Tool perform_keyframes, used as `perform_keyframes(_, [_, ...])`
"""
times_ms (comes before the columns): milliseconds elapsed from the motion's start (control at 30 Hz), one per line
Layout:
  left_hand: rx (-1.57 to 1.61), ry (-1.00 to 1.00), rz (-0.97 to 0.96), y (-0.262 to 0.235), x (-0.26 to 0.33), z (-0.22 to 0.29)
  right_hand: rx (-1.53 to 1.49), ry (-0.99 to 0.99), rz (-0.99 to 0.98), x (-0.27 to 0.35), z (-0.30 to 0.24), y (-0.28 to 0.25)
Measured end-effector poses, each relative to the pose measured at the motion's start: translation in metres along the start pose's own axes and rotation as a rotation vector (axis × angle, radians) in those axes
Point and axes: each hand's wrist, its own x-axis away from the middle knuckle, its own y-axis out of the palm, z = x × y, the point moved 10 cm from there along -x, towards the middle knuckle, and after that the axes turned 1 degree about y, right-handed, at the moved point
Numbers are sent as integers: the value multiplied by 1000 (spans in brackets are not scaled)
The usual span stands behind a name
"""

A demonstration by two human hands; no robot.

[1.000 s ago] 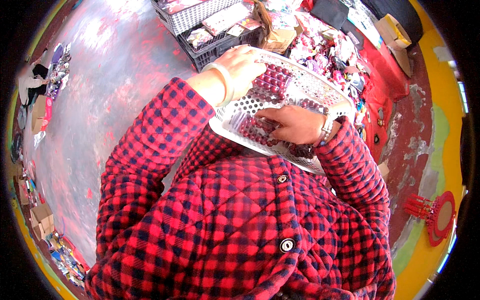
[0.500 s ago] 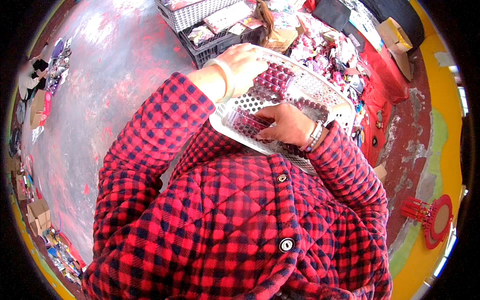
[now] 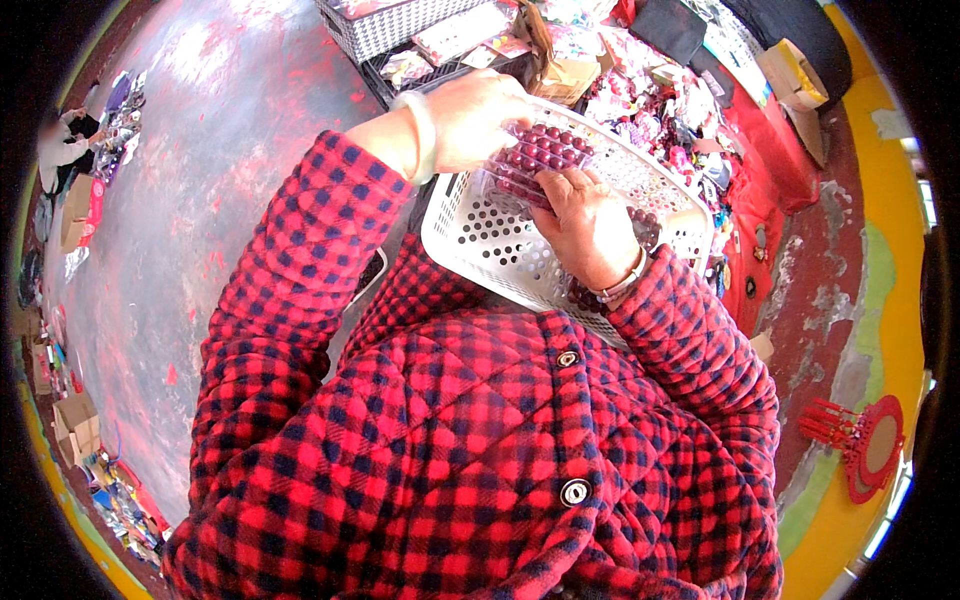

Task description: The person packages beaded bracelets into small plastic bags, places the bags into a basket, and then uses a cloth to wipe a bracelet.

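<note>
Clear plastic packs of dark red beads (image 3: pixel 545 148) are stacked together above the far left part of a white perforated plastic basket (image 3: pixel 455 245). My left hand (image 3: pixel 482 118), a pale bangle at its wrist, is closed on the far left end of the packs. From the near side my right hand (image 3: pixel 592 222) grips them too, thumb and fingers on the bottom edge. More dark red beads (image 3: pixel 643 228) lie in the basket to the right, partly behind my right hand. The basket's perforated bottom shows left of that hand. Fingertips of my left hand are partly hidden.
Past the basket stands a grey woven-pattern crate (image 3: pixel 385 30) on a black crate, with flat packages beside it. A heap of small packaged goods (image 3: pixel 650 110) lies on red cloth (image 3: pixel 770 150) at the right. A person (image 3: pixel 65 150) sits far left.
My right hand has lifted a bead pack from the basket's near left part and brought it up against the packs in my left hand. My left hand has shifted slightly left.
</note>
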Motion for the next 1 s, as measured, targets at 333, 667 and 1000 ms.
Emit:
perform_keyframes(333, [0,-79,-98,33,9,36,-74,60,-1,-2,17,-6])
perform_keyframes(667, [-142,-77,-132,50,-9,44,-112,17,-29,2,38,-17])
perform_keyframes(1000, [-128,-66,-181,61,-18,48,-194,236,-250,43,131,-67])
